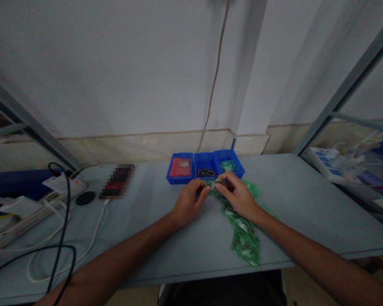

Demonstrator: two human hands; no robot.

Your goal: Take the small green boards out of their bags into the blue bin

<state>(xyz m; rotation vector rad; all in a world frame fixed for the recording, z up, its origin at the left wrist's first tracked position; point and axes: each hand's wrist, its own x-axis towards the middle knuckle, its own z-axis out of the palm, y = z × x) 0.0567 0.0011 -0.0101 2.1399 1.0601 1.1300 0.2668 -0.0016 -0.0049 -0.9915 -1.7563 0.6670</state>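
— Forearms (115, 259) nearest, bare, slanting in from both lower corners. Grip?

— Left hand (188, 202) and right hand (238, 195) nearly meeting, thumbs and fingers pinching the far end of the green plastic (242, 242).

— Its lie?

— Long axis runs nearward from between the hands, slanting right, passing under the right hand, which is nearer the trailing length. Joined or separate pieces: can't tell.

— Texture?

— Thin, crinkled, see-through film; slim bits (249, 245) inside, blurred. Smooth grey surface (293, 182) beneath.

— Beyond the hands?

— Three boxy blue bins (179, 181): flat red packet (180, 168) left, small dark cylinders (206, 172) middle, greenish packet (228, 165) right.
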